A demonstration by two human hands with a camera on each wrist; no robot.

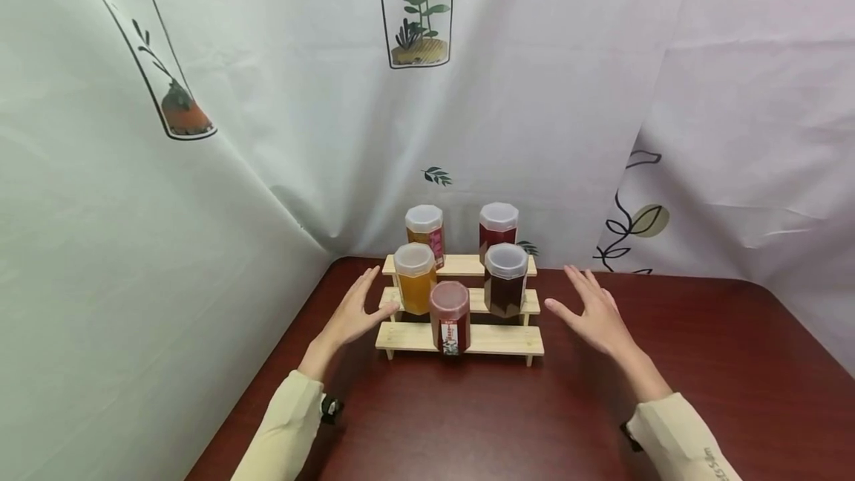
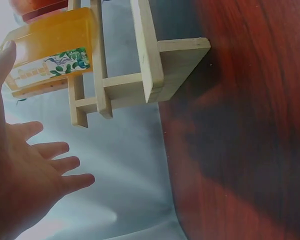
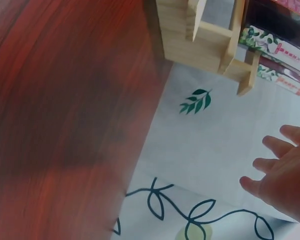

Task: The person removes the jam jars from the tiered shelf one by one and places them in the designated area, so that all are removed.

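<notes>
A three-step wooden rack (image 1: pixel 494 338) carries several faceted jars with pale translucent lids. On its lowest step is a red jar (image 1: pixel 450 318) with a white label. The middle step holds an orange jar (image 1: pixel 415 280) on the left and a dark brown jar (image 1: pixel 505 282) on the right. At the top stand an amber jar (image 1: pixel 426 230) and a dark red jar (image 1: pixel 498 228). Left of the rack, my left hand (image 1: pixel 352 315) is spread, its thumb tip close to the orange jar. My right hand (image 1: pixel 596 315) is spread to the right, apart from the rack. Neither holds anything.
The rack stands on a dark reddish wooden table (image 1: pixel 467 421), toward its back edge. Behind and to the left hangs a white curtain (image 1: pixel 320 110) printed with plants. Straps with small dark devices sit at both wrists below pale sleeves (image 1: pixel 283 421).
</notes>
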